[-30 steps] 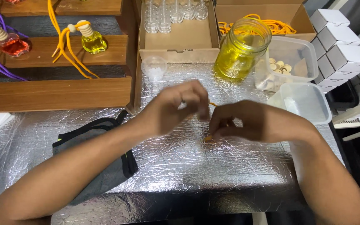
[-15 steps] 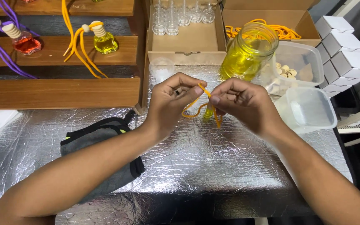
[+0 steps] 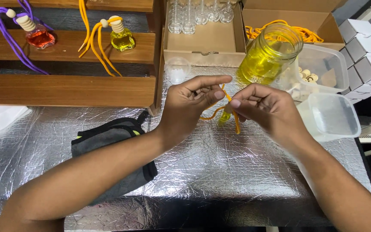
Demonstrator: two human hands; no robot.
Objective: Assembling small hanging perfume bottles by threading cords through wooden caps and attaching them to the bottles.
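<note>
head view | looks steeply down, close | over foil-covered table (image 3: 220,180) (single view, nothing shared)

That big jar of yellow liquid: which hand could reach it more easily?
Probably the right hand: the yellow jar stands just beyond it on the right, while the left hand sits further off. Both pinch the orange cord.

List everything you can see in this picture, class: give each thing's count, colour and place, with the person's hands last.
cord: one, orange, between both hands
small bottle: one, yellow, under the hands
glass jar: one, yellow liquid, behind the hands
plastic tubs: two, clear, right side
corded bottles: two, one yellow and one red, on wooden shelf
cardboard box: one, brown, holding clear empty bottles
cloth: one, dark, on foil-covered table
small boxes: several, white, far right
left hand: pinching cord
right hand: pinching cord
</note>
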